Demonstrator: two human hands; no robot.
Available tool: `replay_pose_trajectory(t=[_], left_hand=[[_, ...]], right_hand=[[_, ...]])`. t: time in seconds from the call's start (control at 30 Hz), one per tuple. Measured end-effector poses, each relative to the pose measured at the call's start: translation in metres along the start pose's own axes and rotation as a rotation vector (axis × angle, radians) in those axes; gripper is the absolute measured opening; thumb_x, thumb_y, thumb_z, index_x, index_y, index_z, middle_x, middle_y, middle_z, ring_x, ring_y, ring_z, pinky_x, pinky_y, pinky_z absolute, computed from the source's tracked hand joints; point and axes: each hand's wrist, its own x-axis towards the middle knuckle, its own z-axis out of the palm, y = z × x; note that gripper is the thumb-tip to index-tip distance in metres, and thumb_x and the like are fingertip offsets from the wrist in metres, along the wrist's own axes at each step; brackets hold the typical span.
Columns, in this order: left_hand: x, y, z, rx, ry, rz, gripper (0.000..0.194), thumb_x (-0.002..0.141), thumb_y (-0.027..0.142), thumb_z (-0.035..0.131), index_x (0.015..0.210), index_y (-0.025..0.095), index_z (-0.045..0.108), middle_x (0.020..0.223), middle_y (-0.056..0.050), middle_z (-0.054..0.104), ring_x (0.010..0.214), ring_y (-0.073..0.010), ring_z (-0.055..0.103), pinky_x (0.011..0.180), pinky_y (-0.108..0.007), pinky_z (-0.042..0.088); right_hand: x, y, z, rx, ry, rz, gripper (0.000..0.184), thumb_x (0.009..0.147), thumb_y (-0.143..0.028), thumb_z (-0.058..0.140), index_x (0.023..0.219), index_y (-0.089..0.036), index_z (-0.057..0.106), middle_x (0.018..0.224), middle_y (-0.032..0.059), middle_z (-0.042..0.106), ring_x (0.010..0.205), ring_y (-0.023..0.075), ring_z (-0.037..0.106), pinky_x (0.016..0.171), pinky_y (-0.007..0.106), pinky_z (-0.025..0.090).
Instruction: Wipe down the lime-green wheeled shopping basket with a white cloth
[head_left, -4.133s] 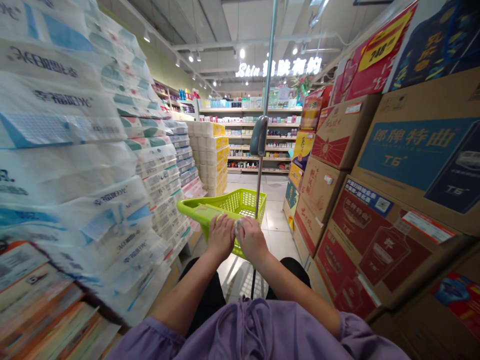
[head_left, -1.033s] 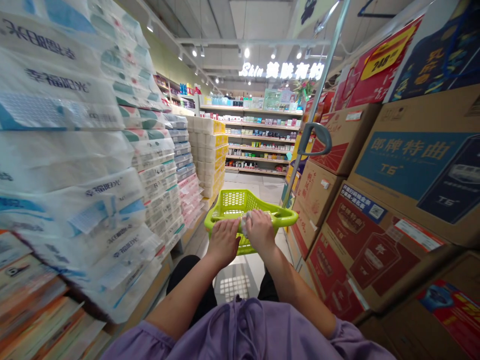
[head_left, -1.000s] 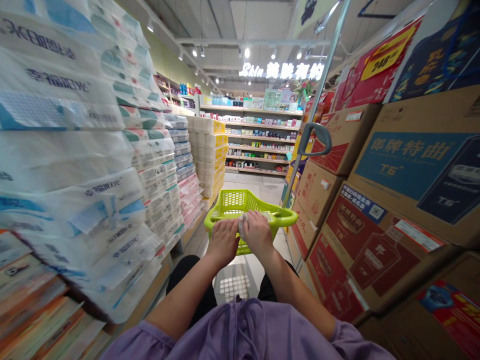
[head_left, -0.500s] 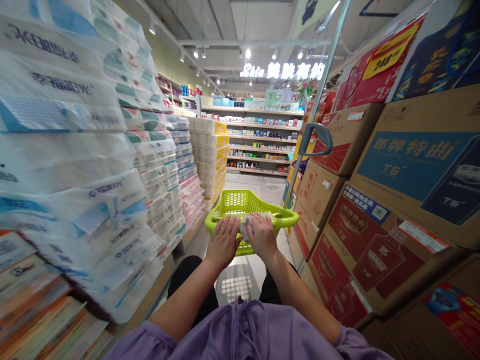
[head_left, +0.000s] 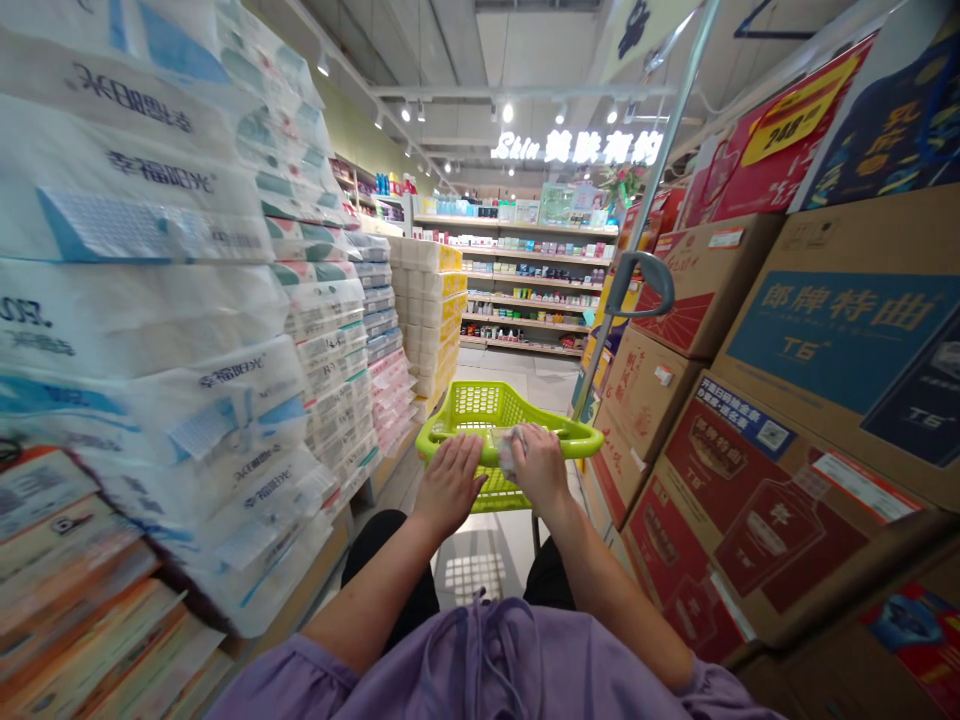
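A lime-green plastic shopping cart [head_left: 480, 398] stands right in front of me, its basket walls full of holes. Over the left part of its handle [head_left: 491, 452] lies my left hand [head_left: 448, 487], fingers curved across the bar and thumb on the near side. My right hand [head_left: 541, 470] is closed around a crumpled whitish wipe or tissue [head_left: 508, 455], pressed against the handle right of its middle. The palms and the undersides of the fingers are hidden.
Tall stacks of wrapped tissue packs [head_left: 150, 210] line the left side. Cartons [head_left: 810, 450] are piled close on the right, beside a metal pole with a grey handle [head_left: 637, 285]. Tiled floor [head_left: 521, 375] runs ahead to shelves of small goods [head_left: 540, 270].
My right hand has slid a little to the right along the handle with the wipe. My left hand stays on the bar. The view has turned slightly left.
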Motion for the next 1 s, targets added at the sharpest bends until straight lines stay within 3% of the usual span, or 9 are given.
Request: replay_pose_trajectory(t=[0.17,0.37,0.53,0.7,0.8,0.9,1.0], left_hand=[[-0.006,-0.006,0.003,0.038,0.075,0.035,0.050,0.096,0.036,0.041,0.139,0.011,0.044,0.142,-0.012,0.050,0.136,-0.0276,0.040,0.113,-0.042,0.029],[-0.014,-0.012,0.003,0.086,0.127,-0.007,0.053,0.095,0.036,0.042,0.141,0.010,0.041,0.142,-0.014,0.050,0.136,-0.0290,0.039,0.114,-0.044,0.028],[-0.013,-0.009,0.001,0.068,0.109,0.049,0.053,0.095,0.038,0.042,0.141,0.012,0.042,0.140,-0.012,0.052,0.133,-0.0271,0.043,0.114,-0.043,0.027],[-0.016,-0.014,-0.002,0.059,0.122,0.020,0.046,0.096,0.034,0.042,0.139,0.018,0.047,0.138,-0.008,0.055,0.132,-0.0249,0.045,0.115,-0.043,0.023],[-0.017,-0.012,-0.002,0.035,0.150,-0.021,0.047,0.095,0.036,0.043,0.139,0.017,0.046,0.138,-0.008,0.055,0.132,-0.0263,0.044,0.115,-0.045,0.021],[-0.014,-0.004,-0.003,0.002,0.175,-0.011,0.052,0.095,0.038,0.042,0.143,0.016,0.040,0.140,-0.011,0.053,0.134,-0.0270,0.040,0.115,-0.049,0.016],[-0.007,0.001,-0.006,-0.014,0.166,0.081,0.056,0.095,0.037,0.040,0.146,0.016,0.033,0.143,-0.014,0.048,0.137,-0.0271,0.036,0.113,-0.050,0.017]], right_hand=[[0.000,-0.006,0.006,0.026,-0.030,-0.114,0.027,0.093,-0.024,0.044,0.111,-0.018,0.063,0.120,0.0088,0.065,0.119,0.0234,0.053,0.106,0.040,0.030],[0.005,-0.003,0.005,0.007,-0.025,-0.015,0.023,0.093,-0.023,0.043,0.095,-0.018,0.065,0.104,0.0079,0.070,0.107,0.0238,0.059,0.096,0.037,0.037],[0.001,-0.016,0.015,0.021,-0.032,-0.147,0.024,0.093,-0.024,0.047,0.111,-0.020,0.063,0.119,0.0070,0.066,0.118,0.0228,0.055,0.104,0.039,0.031],[0.010,0.010,-0.003,0.062,-0.017,-0.021,0.024,0.094,-0.024,0.042,0.092,-0.020,0.066,0.102,0.0057,0.071,0.102,0.0215,0.061,0.090,0.035,0.039],[0.012,0.009,-0.004,0.029,-0.014,0.029,0.026,0.094,-0.022,0.041,0.083,-0.020,0.065,0.089,0.0061,0.070,0.094,0.0213,0.062,0.085,0.033,0.041],[0.007,-0.013,0.012,0.012,-0.049,-0.028,0.024,0.092,-0.020,0.043,0.099,-0.019,0.066,0.106,0.0087,0.070,0.108,0.0234,0.058,0.096,0.037,0.039],[0.007,-0.030,0.027,0.081,-0.121,-0.066,0.034,0.092,-0.017,0.040,0.117,-0.019,0.063,0.125,0.0088,0.064,0.123,0.0239,0.051,0.106,0.041,0.034]])
